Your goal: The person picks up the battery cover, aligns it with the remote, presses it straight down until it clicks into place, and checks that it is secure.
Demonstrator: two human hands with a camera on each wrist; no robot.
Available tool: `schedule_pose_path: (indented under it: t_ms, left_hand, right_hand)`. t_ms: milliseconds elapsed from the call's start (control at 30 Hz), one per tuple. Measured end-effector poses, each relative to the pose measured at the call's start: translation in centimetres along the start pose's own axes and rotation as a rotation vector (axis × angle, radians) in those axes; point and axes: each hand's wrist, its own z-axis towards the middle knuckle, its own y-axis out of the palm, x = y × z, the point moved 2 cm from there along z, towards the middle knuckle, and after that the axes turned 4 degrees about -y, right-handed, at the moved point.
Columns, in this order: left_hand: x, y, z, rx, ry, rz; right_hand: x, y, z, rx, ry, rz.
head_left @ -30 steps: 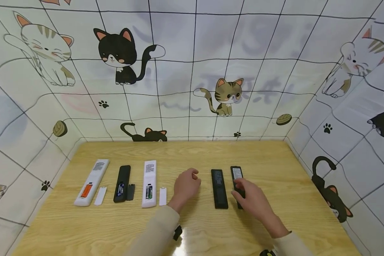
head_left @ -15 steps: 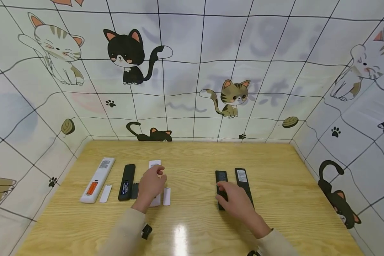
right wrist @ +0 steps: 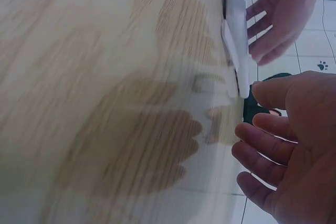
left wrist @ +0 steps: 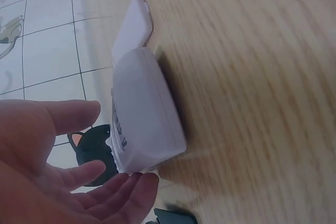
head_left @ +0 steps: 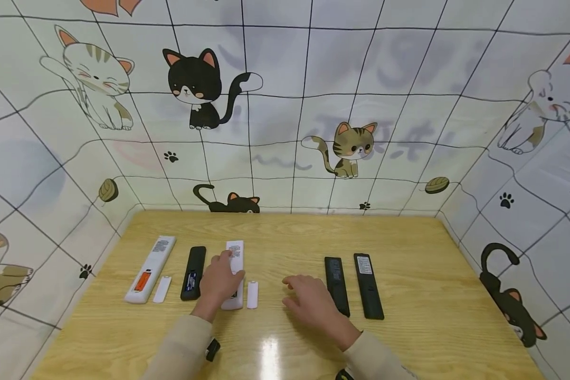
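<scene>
My left hand point(head_left: 217, 279) hangs over a white remote control point(head_left: 236, 252), thumb on its right side and fingers on its left. In the left wrist view the thumb and fingers stand spread beside the remote's end, fingertips right at its edge. The hand hides the middle of the remote. Just right of this remote lies a small white battery cover point(head_left: 252, 294). My right hand point(head_left: 310, 302) is held over the table with fingers loosely bent and nothing in them, left of a black remote control point(head_left: 337, 285). In the right wrist view its shadow falls on the wood.
A second black remote control point(head_left: 368, 287) lies at the right. Toward the left are a white remote point(head_left: 151, 269) with an orange battery bay, its white cover point(head_left: 162, 290), and a dark remote point(head_left: 193, 272) with batteries showing. A cat-print wall cloth point(head_left: 285, 116) surrounds the wooden table point(head_left: 408, 253).
Both hands have moved left: the left from mid-table to the white remote, the right from the far-right black remote, past the other one. The head view has shifted slightly.
</scene>
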Motion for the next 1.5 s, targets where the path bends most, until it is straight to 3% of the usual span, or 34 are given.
schedule_pose_path:
  t_ms: [400, 967, 1233, 1500]
  left_hand:
    - [0.0, 1.0, 0.9, -0.008, -0.075, 0.064]
    - [-0.4, 0.7, 1.6, -0.022, -0.117, -0.037]
    - [-0.7, 0.6, 1.8, -0.053, -0.116, -0.082]
    - [-1.1, 0.9, 2.2, -0.103, -0.135, -0.121]
  right_hand:
    - [-1.8, 0.6, 1.1, -0.024, 0.000, -0.014]
    - [-3.3, 3.1, 3.5, -0.052, 0.003, -0.061]
    - [-4.1, 3.2, 4.3, -0.042, -0.009, -0.107]
    - [-4.0, 4.1, 4.6, -0.085, 0.016, -0.145]
